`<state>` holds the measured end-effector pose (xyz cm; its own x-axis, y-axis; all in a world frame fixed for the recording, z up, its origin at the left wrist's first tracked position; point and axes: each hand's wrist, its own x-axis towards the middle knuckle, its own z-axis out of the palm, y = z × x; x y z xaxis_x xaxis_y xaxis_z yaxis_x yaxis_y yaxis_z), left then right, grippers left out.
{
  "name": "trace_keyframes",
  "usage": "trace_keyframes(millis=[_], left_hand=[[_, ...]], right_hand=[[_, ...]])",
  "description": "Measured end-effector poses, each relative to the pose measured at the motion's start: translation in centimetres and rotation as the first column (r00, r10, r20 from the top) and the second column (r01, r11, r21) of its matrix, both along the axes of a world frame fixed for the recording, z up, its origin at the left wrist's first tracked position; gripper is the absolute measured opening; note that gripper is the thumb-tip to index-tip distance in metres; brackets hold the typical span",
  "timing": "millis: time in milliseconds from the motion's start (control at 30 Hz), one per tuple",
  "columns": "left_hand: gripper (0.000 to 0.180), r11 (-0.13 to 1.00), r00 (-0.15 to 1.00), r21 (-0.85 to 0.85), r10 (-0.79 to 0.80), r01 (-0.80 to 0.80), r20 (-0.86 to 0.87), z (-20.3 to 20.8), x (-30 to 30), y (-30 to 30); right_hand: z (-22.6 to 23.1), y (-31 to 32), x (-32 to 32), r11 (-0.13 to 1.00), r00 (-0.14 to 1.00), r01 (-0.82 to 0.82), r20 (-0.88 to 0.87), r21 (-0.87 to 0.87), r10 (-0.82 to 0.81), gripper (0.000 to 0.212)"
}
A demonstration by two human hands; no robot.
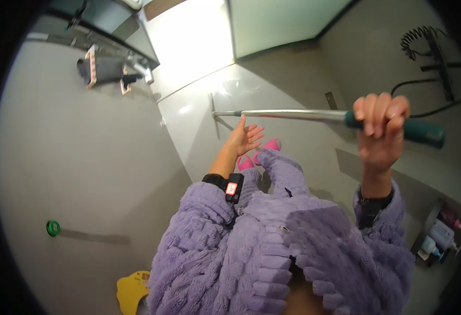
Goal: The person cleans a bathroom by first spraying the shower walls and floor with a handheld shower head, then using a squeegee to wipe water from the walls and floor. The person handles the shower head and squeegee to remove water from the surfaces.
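Note:
My right hand (381, 123) is wrapped round the green grip of a long-handled floor squeegee (299, 114), up at the right. Its silvery pole runs across to the left and ends in a thin crossbar (214, 116) against the tiled floor. Just below the pole, my left hand (244, 137) is spread with the palm turned up. The left thumb tip reaches the pole near its lower end; whether it touches I cannot tell. Both arms wear fluffy purple sleeves, with a black band at each wrist. My feet are in pink slippers (245, 162).
A glass panel (283, 26) stands at the far side beside a bright floor patch. Grey cloth (107, 70) hangs on a rack at the left wall. A coiled black hose (417, 42) is at the right, with bottles (440, 233) on a shelf below. A yellow object (131, 291) lies lower left.

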<state>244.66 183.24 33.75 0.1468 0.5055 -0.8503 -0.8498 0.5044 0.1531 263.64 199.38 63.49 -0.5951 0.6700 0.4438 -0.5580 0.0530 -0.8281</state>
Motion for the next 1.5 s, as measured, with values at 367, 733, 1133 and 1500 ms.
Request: trace_keyframes(millis=[367, 733, 1133, 1500], left_hand=[[0.035, 0.718, 0.703, -0.076, 0.645, -0.692, -0.301, -7.3, -3.8, -9.0], [0.042, 0.968, 0.933, -0.227, 0.017, -0.105, -0.360, -5.5, 3.4, 2.5], [0.046, 0.882, 0.892, 0.136, -0.444, 0.452, -0.085, 2.2, 34.3, 27.4], [0.038, 0.893, 0.898, 0.155, -0.435, 0.423, 0.058, 5.5, 43.1, 27.8]], right_hand=[[-11.3, -8.6, -1.1, 0.920, 0.878, -0.379, 0.276, -0.096, 0.390, 0.012], [-12.5, -2.5, 6.2, 0.995, 0.962, -0.036, 0.266, -0.091, 0.059, 0.012], [-1.0, 8.4, 32.4, 0.876, 0.836, 0.480, 0.282, 0.044, -0.472, 0.034], [3.3, 7.7, 39.7, 0.871, 0.847, 0.459, 0.207, 0.178, -0.489, 0.035]])
